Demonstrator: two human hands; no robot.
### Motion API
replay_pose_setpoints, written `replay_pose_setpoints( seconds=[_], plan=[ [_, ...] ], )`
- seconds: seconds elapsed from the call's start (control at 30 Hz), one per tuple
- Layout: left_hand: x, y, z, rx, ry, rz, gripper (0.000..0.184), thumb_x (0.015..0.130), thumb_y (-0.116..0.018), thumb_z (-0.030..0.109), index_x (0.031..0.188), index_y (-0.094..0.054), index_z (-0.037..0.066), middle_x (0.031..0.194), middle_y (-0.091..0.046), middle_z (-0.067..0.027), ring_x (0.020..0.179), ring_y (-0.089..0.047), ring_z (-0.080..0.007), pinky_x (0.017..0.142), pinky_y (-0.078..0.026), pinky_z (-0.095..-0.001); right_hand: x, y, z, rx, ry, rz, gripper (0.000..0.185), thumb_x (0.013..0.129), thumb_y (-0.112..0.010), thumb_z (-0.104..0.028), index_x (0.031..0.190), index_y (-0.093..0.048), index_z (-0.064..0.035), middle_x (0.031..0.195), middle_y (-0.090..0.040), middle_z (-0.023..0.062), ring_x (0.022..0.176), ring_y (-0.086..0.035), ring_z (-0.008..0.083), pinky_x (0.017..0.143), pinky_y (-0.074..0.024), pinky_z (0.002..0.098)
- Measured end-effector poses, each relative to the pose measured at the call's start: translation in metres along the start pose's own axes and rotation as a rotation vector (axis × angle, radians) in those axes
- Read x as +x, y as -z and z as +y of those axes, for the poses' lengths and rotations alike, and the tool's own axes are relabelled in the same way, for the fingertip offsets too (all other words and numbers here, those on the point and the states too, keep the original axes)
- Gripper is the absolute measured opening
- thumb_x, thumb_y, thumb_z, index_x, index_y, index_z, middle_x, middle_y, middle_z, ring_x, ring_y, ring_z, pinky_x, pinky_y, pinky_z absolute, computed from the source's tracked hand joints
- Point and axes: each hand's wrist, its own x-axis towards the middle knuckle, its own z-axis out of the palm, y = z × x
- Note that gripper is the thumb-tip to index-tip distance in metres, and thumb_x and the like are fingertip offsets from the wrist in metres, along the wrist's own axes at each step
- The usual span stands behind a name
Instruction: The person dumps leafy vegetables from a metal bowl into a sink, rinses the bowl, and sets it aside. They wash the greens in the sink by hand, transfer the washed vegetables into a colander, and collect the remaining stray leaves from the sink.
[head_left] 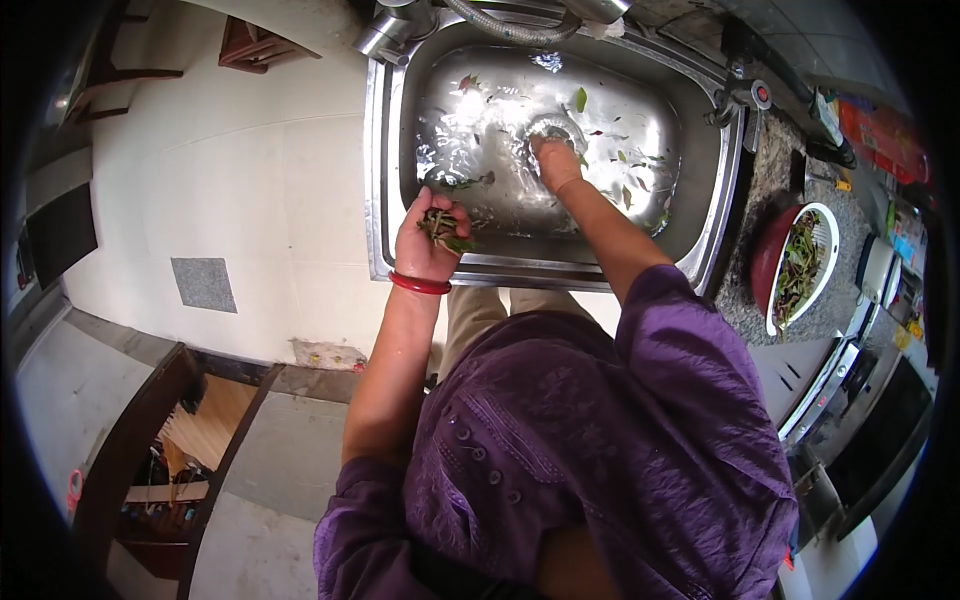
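Observation:
A bunch of leafy greens (441, 229) with dark stems lies in my left hand (429, 240), fingers curled around it, above the near left rim of the sink. My right hand (556, 165) reaches down into the water near the round drain (557, 128) of the metal sink (690, 215). Its fingertips are hidden by the water and glare, so what they touch does not show. Loose leaves, such as a green leaf (581, 99), float around it and along the right side of the basin.
On the right-hand counter stands a red and white colander (829, 240) holding more greens. A faucet (392, 32) with a flexible hose crosses the sink's far edge. A valve with a red-centred knob (762, 95) sits by the far right corner. An open drawer (180, 470) is at lower left.

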Motion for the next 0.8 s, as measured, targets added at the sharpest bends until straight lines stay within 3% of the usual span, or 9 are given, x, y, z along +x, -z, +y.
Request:
replay_pose_setpoints(
  seconds=[0.1, 0.13, 0.2, 0.3, 0.4, 0.43, 0.53, 0.67, 0.8],
  plan=[
    [-0.002, 0.002, 0.002, 0.002, 0.009, 0.008, 0.03, 0.087, -0.05, 0.038, 0.069, -0.055, 0.014, 0.07, -0.055, -0.0059, 0.057, -0.048, -0.0198, 0.048, -0.035, -0.0307, -0.003, -0.013, -0.011, 0.134, 0.22, 0.152, 0.019, 0.082, -0.048, -0.014, 0.098, -0.054, -0.005, 0.093, -0.059, 0.0225, 0.086, -0.058, 0.0387, 0.077, -0.047, 0.0434],
    [-0.002, 0.003, 0.002, 0.0, 0.017, -0.003, 0.03, 0.087, -0.049, 0.038, 0.069, -0.054, 0.014, 0.07, -0.055, -0.0058, 0.057, -0.048, -0.0197, 0.048, -0.035, -0.0306, -0.005, 0.002, -0.028, 0.089, 0.125, -0.076, 0.024, 0.082, -0.05, -0.02, 0.102, -0.053, -0.006, 0.098, -0.057, 0.0246, 0.092, -0.056, 0.0391, 0.081, -0.0451, 0.043],
    [-0.001, 0.005, 0.003, -0.002, 0.032, -0.021, 0.03, 0.088, -0.048, 0.038, 0.069, -0.053, 0.014, 0.07, -0.054, -0.0056, 0.057, -0.048, -0.0195, 0.048, -0.035, -0.0303, -0.006, -0.006, -0.044, 0.189, 0.18, -0.014, 0.027, 0.083, -0.05, -0.024, 0.105, -0.051, -0.0076, 0.1, -0.056, 0.0256, 0.095, -0.055, 0.0373, 0.08, -0.0446, 0.0434],
    [-0.004, 0.003, 0.003, 0.024, 0.031, -0.024, 0.031, 0.088, -0.047, 0.038, 0.069, -0.053, 0.015, 0.072, -0.053, -0.0052, 0.057, -0.047, -0.0189, 0.046, -0.034, -0.0298, -0.004, -0.018, -0.068, 0.189, 0.172, -0.037, 0.024, 0.083, -0.049, -0.024, 0.099, -0.053, -0.0068, 0.099, -0.056, 0.0237, 0.094, -0.056, 0.0364, 0.079, -0.045, 0.0436],
    [-0.005, 0.005, 0.004, 0.026, 0.039, -0.032, 0.031, 0.088, -0.047, 0.038, 0.07, -0.053, 0.014, 0.072, -0.052, -0.005, 0.057, -0.047, -0.0186, 0.045, -0.034, -0.0292, -0.002, -0.02, -0.079, 0.397, 0.298, -0.244, 0.02, 0.082, -0.048, -0.02, 0.094, -0.057, -0.0067, 0.094, -0.059, 0.0205, 0.09, -0.058, 0.0357, 0.076, -0.0462, 0.0439],
    [-0.005, 0.005, 0.003, 0.022, 0.043, -0.038, 0.031, 0.088, -0.047, 0.038, 0.07, -0.053, 0.014, 0.072, -0.052, -0.0049, 0.057, -0.047, -0.0185, 0.045, -0.034, -0.029, 0.003, -0.027, -0.08, 0.239, 0.386, -0.272, 0.019, 0.08, -0.048, -0.017, 0.088, -0.062, -0.0079, 0.086, -0.061, 0.0178, 0.084, -0.06, 0.0342, 0.073, -0.0469, 0.0437],
    [-0.005, 0.004, 0.004, 0.023, 0.037, -0.047, 0.031, 0.088, -0.047, 0.038, 0.07, -0.054, 0.014, 0.072, -0.052, -0.0052, 0.057, -0.047, -0.0183, 0.044, -0.034, -0.0284, -0.002, -0.043, -0.082, 0.292, 0.406, -0.273, 0.018, 0.077, -0.05, -0.017, 0.086, -0.064, -0.0085, 0.079, -0.061, 0.017, 0.078, -0.061, 0.0326, 0.07, -0.0473, 0.0436],
    [-0.001, 0.007, 0.005, -0.021, 0.049, -0.084, 0.03, 0.088, -0.048, 0.036, 0.072, -0.056, 0.011, 0.071, -0.055, -0.0088, 0.061, -0.049, -0.0232, 0.056, -0.039, -0.0337, -0.01, -0.029, -0.081, 0.163, 0.459, -0.298, 0.021, 0.081, -0.047, -0.02, 0.088, -0.061, -0.0055, 0.082, -0.061, 0.0166, 0.078, -0.06, 0.0328, 0.071, -0.045, 0.0403],
    [0.008, 0.006, 0.005, 0.021, 0.016, -0.052, 0.029, 0.089, -0.049, 0.032, 0.076, -0.056, 0.007, 0.072, -0.057, -0.0108, 0.064, -0.052, -0.0248, 0.059, -0.043, -0.0336, -0.036, -0.001, -0.089, 0.548, 0.057, 0.089, 0.015, 0.074, -0.061, -0.015, 0.086, -0.061, -0.0063, 0.073, -0.061, 0.0138, 0.07, -0.061, 0.0275, 0.066, -0.0481, 0.0383]
  ],
)
